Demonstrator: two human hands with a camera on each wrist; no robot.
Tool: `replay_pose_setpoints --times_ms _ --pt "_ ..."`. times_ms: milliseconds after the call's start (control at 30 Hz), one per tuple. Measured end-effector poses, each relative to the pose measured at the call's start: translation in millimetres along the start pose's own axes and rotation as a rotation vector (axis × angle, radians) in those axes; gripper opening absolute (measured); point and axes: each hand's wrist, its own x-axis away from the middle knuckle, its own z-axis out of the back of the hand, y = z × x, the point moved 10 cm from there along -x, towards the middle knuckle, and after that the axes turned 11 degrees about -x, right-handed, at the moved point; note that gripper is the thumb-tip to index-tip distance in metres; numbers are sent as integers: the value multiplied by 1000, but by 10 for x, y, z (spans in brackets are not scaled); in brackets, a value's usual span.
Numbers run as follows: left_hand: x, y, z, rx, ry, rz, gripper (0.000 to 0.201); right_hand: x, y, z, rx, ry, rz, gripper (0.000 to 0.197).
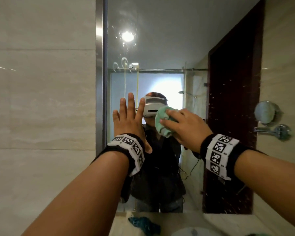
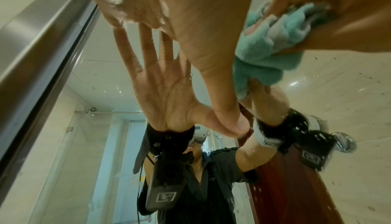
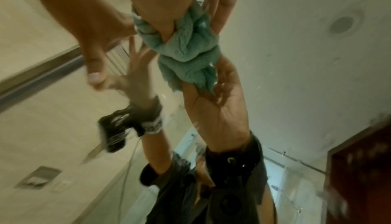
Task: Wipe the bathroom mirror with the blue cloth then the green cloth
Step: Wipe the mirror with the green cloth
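The bathroom mirror (image 1: pixel 169 48) fills the wall ahead, with water streaks near its top. My left hand (image 1: pixel 128 114) lies flat against the glass near the mirror's left edge, fingers spread and straight, holding nothing. Just right of it, my right hand (image 1: pixel 179 123) grips the bunched green cloth (image 1: pixel 160 125) and presses it on the glass. The left wrist view shows the green cloth (image 2: pixel 275 43) beside my flat left hand (image 2: pixel 169 10). In the right wrist view my right hand (image 3: pixel 158 10) curls round the green cloth (image 3: pixel 186 47). The blue cloth (image 1: pixel 143 224) lies crumpled on the counter below.
A steel frame (image 1: pixel 100 74) edges the mirror on the left, next to a tiled wall (image 1: pixel 41 99). A round shaving mirror (image 1: pixel 266 113) on a metal arm sticks out from the right wall. A white basin (image 1: pixel 191 232) sits in the counter (image 1: pixel 119 223).
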Motion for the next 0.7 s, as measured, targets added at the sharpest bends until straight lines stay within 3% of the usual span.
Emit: replay_pose_setpoints --times_ms 67,133,200,400,467,533,700 --pt "-4 -2 -6 -3 0 -3 159 -139 283 182 -25 12 -159 50" --pt "-15 -4 -13 2 8 -6 160 -305 568 366 -56 122 -316 43" --pt "-21 -7 -15 2 13 -4 161 -409 558 432 -72 201 -342 40" --pt "-13 -4 -6 -17 24 1 160 27 -299 -225 -46 28 31 53" --pt "-13 -6 -10 -14 19 -2 160 81 -318 -247 -82 -3 82 51" --pt "-13 -9 -10 -9 11 -9 159 -26 -100 -107 -84 23 18 47" --pt "2 -6 1 -10 26 -19 158 -169 446 225 -259 283 -301 48"
